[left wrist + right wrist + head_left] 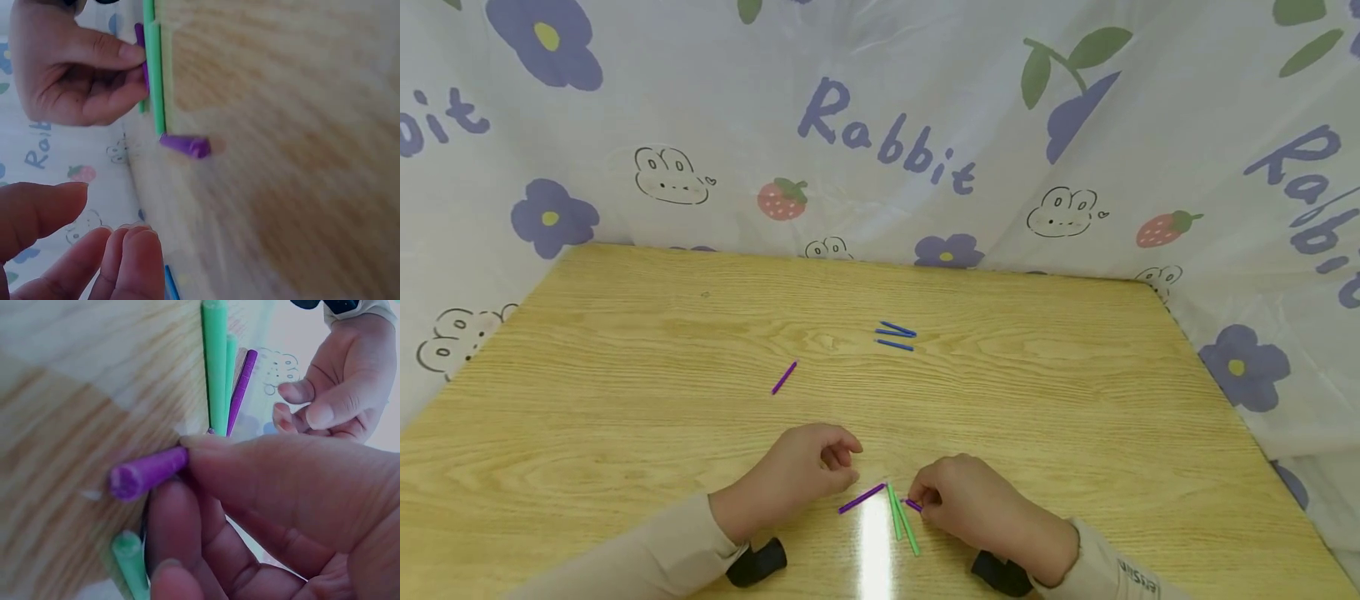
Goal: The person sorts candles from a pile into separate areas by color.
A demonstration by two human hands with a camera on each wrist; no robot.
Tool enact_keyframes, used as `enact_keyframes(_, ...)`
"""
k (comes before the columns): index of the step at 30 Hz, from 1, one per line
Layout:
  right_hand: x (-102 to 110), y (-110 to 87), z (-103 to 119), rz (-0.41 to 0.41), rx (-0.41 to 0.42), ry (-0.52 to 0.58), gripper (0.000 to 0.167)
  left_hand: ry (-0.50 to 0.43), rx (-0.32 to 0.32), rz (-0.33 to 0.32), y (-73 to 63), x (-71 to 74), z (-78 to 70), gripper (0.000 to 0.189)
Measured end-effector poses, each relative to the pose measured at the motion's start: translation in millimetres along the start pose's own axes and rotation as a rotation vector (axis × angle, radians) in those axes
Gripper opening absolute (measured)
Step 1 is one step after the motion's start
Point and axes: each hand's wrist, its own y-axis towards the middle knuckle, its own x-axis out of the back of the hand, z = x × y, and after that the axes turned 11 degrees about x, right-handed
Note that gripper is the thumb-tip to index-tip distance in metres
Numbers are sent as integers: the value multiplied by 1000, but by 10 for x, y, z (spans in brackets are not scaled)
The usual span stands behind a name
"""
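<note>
My right hand (973, 504) pinches a thin purple stick (913, 505) between thumb and fingers, low over the table; in the right wrist view one end of this purple stick (147, 472) pokes out past the thumb. Just left of it, two light green sticks (906, 525) lie in a narrow V. Another purple stick (862, 498) slants away to the left, its upper end by the tops of the green ones. My left hand (801, 467) hovers above that purple stick, fingers loosely bent, holding nothing. In the left wrist view its fingertips (134, 250) are apart from the thumb.
Farther back on the wooden table (647, 333) lie several blue sticks (895, 343) close together. A lone purple stick (785, 377) rests left of them. A white curtain (910, 50) printed with flowers and rabbits hangs behind the table and along its sides.
</note>
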Motion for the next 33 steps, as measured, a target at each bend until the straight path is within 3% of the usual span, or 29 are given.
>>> enact_keyframes(8, 2, -12, 7, -31, 12, 0, 14, -7, 17, 58, -8, -97, 20, 21)
enact_keyframes(18, -26, -4, 5, -23, 11, -12, 14, 52, 8, 76, -20, -148, 39, 19)
enact_keyframes(26, -23, 11, 17, -10, 8, -50, 14, 106, -71, 67, -2, -189, 63, 18)
enact_keyframes(33, -14, 10, 34, -8, 8, -44, 14, 164, -86, 55, 19, -198, 52, 19)
